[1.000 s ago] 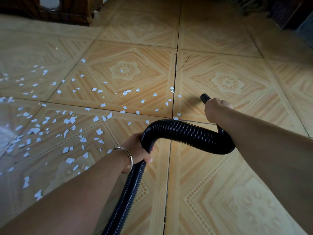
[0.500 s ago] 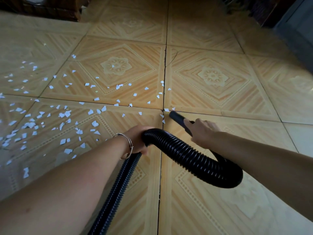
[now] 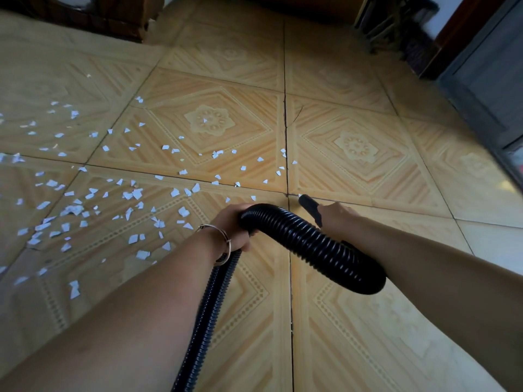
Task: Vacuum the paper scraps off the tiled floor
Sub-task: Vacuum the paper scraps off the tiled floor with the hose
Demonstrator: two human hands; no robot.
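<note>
Head view, right hand (image 3: 338, 219) hides nozzle (image 3: 309, 205) shaft, hose (image 3: 311, 246) cut off below

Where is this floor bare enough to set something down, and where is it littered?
Almost bare: the tiles right of the long grout line, beyond the nozzle toward the grey door, and those under the hose. Crowded: scraps strew the tiles left of the left hand.
</note>
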